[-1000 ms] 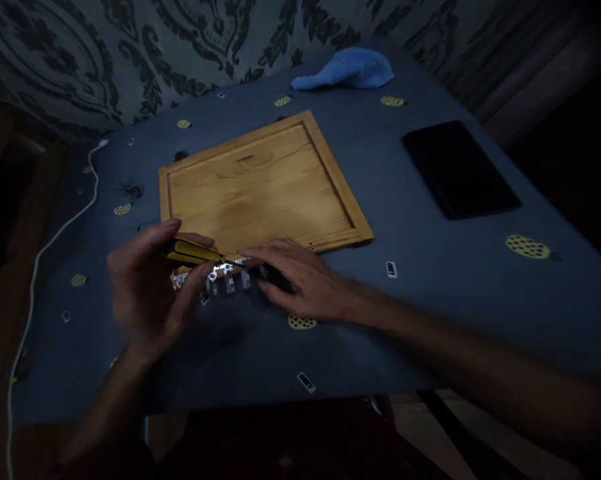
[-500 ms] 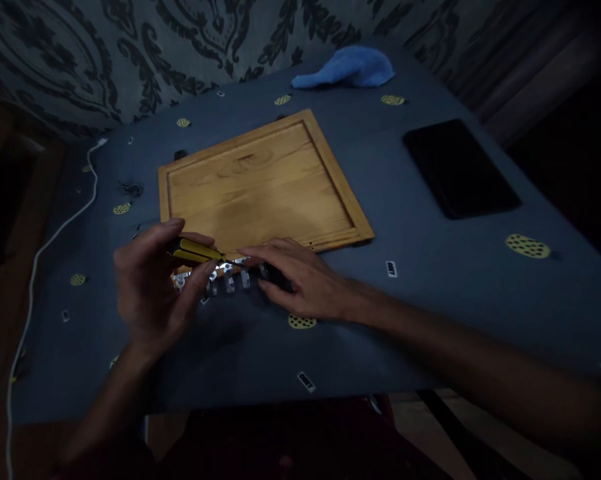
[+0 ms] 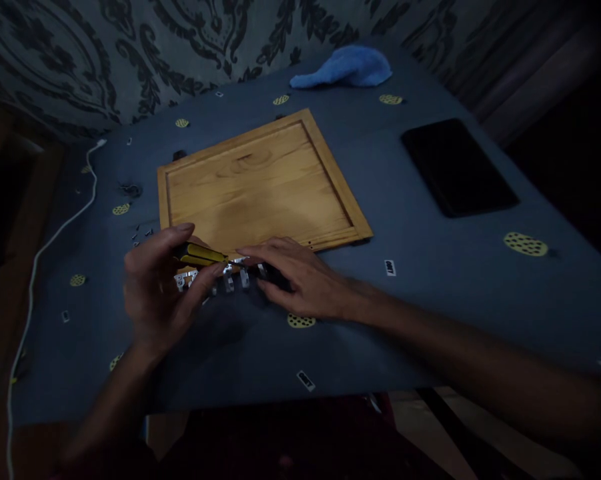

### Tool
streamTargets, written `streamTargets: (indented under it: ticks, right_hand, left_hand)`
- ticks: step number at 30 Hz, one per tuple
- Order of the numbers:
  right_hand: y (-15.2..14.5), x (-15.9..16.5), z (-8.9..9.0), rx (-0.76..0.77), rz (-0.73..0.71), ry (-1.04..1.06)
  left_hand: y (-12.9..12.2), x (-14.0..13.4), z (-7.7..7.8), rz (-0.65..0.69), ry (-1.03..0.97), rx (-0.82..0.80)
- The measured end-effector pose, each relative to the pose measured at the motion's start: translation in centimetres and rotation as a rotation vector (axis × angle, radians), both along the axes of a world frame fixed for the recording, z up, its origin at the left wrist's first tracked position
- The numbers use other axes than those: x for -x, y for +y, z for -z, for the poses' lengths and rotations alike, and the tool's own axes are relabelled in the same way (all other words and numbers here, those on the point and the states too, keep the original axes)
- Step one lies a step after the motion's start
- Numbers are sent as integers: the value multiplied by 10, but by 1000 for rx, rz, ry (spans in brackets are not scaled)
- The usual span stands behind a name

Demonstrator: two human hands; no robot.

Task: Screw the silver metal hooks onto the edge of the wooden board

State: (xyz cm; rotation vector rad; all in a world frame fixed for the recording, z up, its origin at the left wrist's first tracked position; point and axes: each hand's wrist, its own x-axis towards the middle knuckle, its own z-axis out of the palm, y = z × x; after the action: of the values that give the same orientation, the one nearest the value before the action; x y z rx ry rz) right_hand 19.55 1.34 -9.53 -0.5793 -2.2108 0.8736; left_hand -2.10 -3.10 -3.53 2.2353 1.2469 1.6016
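Observation:
My left hand is closed around the yellow and black handle of a screwdriver. Its thin shaft points right, toward my right hand. Shiny metal fittings stick out along the near edge of a framed wooden panel, partly covered by my left thumb and fingers. My right hand rests at that same edge, thumb and fingers closed about a dark piece beside the fittings. The screwdriver's tip is close to the right fingertips; what it touches is too dim to tell.
Several small screws lie left of the panel, near a small dark tangle. A black tablet-like slab is at the right, a blue cloth at the back. A white cable runs down the left side of the table.
My left hand has shifted slightly right and its grip on the screwdriver handle has turned a little. The small screws at the left now show. My right hand stays in place.

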Motion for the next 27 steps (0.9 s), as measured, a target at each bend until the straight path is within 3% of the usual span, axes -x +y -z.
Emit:
streamTargets:
  ticks: [3,9,12,16,27]
  right_hand:
    - [0,0,0,-1,1,14]
    - [0,0,1,11,-13,9]
    - [0,0,2,8,-8,16]
    - [0,0,4,5,-8,29]
    - [0,0,0,19,-5,0]
  left_hand:
    - [-2,1,-3,-20,47,-8]
    - [0,2,-6,101,29,75]
    - [5,2,-8,121,36,-2]
    - [11,4,-12,95,6,-100]
    - [-2,-4,-10,-40,41,16]
